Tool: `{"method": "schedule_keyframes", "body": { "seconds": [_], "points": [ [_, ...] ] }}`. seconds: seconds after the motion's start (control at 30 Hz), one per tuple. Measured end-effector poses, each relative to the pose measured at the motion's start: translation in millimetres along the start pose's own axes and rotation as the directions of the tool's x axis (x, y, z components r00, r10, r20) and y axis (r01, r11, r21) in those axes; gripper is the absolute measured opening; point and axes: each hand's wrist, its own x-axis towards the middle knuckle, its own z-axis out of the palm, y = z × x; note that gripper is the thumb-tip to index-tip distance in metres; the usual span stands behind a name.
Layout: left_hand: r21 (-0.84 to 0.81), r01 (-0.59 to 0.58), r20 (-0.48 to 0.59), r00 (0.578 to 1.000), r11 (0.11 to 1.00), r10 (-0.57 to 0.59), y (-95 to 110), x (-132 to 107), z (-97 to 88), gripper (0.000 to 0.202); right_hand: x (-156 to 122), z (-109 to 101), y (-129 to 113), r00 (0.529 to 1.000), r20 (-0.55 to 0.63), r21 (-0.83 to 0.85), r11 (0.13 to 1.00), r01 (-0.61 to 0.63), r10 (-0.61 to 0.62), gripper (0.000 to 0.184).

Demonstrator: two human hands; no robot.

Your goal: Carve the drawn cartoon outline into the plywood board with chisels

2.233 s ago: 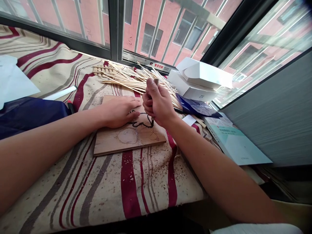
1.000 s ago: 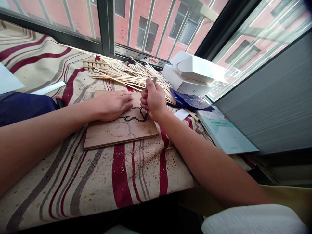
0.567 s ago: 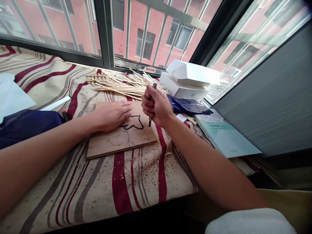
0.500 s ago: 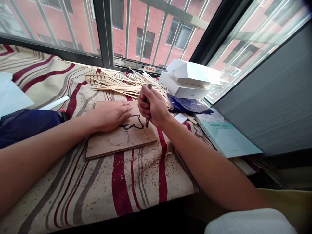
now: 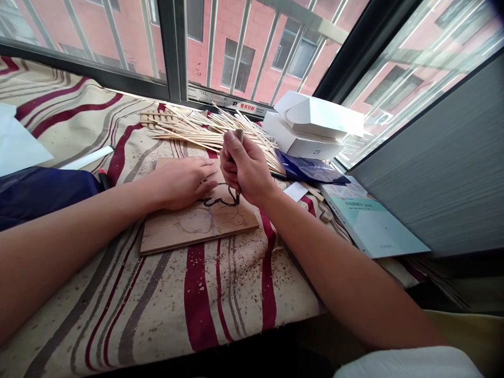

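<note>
A flat wooden board lies on the striped cloth, marked with a dark, thick outline and fainter drawn lines. Across its upper left part my left hand rests flat, fingers stretched out and holding nothing. My right hand is wrapped in a fist around an upright carving tool, which looks like a chisel or gouge. Its dark tip points down onto the board at the right end of the thick outline. Most of the handle is hidden in my fist.
Small wood chips litter the cloth in front of the board. Behind it lie thin wooden sticks. White boxes, a blue plastic packet and a book are at right; dark blue material is at left.
The tool tip has shifted slightly against the board, now meeting the right end of the dark outline. My left hand keeps its place on the board. The whole view has shifted a little.
</note>
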Motion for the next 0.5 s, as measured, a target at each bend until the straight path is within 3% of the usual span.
{"method": "schedule_keyframes", "body": {
  "seconds": [0.17,0.37,0.43,0.5],
  "points": [
    [-0.03,-0.002,-0.015,1.0,1.0,0.002,-1.8,0.3,2.2,0.046,1.9,1.5,5.7,0.999,-0.017,-0.049,0.998,0.029,-0.029,0.048],
    [-0.072,-0.015,-0.001,1.0,0.997,0.015,-4.9,1.5,5.6,0.049,9.8,1.4,25.1,0.982,-0.149,-0.117,0.988,0.1,-0.117,0.038],
    [-0.092,-0.004,-0.011,1.0,0.996,0.003,-2.8,0.9,4.6,0.048,10.2,2.4,26.3,0.988,-0.116,-0.14,0.986,0.087,-0.104,0.037],
    [-0.131,0.014,-0.02,1.0,0.991,-0.017,0.3,0.0,2.6,0.044,9.5,3.2,22.9,0.999,0.004,-0.121,0.992,0.033,-0.033,0.038]
  ]
}}
